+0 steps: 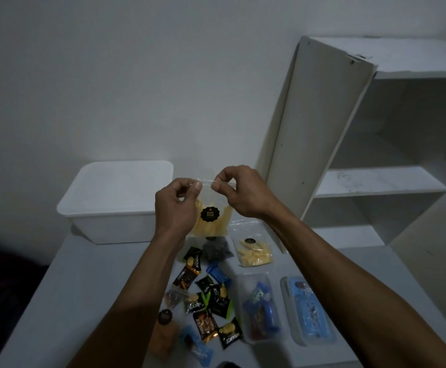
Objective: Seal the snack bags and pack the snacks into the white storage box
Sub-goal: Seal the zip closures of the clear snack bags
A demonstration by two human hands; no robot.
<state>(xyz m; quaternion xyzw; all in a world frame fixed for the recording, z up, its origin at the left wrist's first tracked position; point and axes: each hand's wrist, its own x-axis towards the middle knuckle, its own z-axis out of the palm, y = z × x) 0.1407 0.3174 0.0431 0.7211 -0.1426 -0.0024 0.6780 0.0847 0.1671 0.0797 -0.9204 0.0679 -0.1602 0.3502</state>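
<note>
Both hands pinch the top of a clear snack bag, closing its seal above the table.

The left hand and right hand each grip the top strip of the bag between thumb and forefinger, fingers closed tight on it, holding it up in front of the white storage box. To seal well, I would press along the strip from one end to the other, squeezing air out first. On the table lie another bag of yellow chips, one dark bag, two clear tubs and roughly ten small wrapped snacks; the dim light blurs the count.
</note>
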